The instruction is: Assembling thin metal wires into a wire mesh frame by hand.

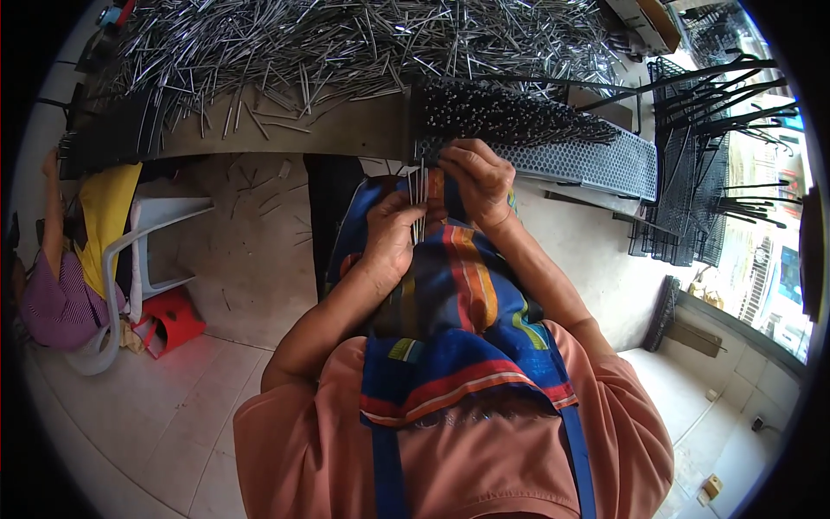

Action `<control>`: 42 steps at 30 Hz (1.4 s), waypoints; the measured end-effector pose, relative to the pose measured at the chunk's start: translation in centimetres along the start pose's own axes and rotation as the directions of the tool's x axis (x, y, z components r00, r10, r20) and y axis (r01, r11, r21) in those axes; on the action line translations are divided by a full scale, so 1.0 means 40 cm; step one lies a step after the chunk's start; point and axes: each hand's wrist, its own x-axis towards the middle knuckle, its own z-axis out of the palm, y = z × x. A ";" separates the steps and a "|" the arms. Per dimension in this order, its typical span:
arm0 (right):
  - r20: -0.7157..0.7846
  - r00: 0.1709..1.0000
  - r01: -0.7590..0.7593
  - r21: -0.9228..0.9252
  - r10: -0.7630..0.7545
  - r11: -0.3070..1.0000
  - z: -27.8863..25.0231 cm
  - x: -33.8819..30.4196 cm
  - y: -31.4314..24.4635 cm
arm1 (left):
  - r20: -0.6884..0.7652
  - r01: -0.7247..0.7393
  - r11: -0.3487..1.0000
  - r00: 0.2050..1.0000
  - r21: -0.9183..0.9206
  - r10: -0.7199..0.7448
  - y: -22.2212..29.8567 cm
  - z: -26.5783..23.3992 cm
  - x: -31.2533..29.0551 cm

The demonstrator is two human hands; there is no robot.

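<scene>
My left hand [396, 227] is closed round a small bundle of thin metal rods [418, 203], held upright above my lap. My right hand [478, 177] is pinched at the near edge of a long perforated plate [596, 164]; whatever may be between its fingertips is too small to make out. Many short rods [501, 112] stand packed in the holes over the plate's far and left part, while its near right part shows bare holes. A striped blue and orange apron [467, 277] covers my lap beneath both hands.
A large heap of loose metal rods [363, 43] covers the worktable [346, 130], and several lie scattered on the floor [251, 251]. On the left another person [69, 294] sits on a white plastic chair [112, 285] beside a red bag [173, 320]. Black racks [692, 173] with long bars stand at the right.
</scene>
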 end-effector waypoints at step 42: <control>0.082 0.989 -0.100 -0.240 0.123 0.966 0.031 0.091 0.008 | -0.003 0.091 0.991 0.996 -0.097 -0.092 -0.007 -0.032 0.044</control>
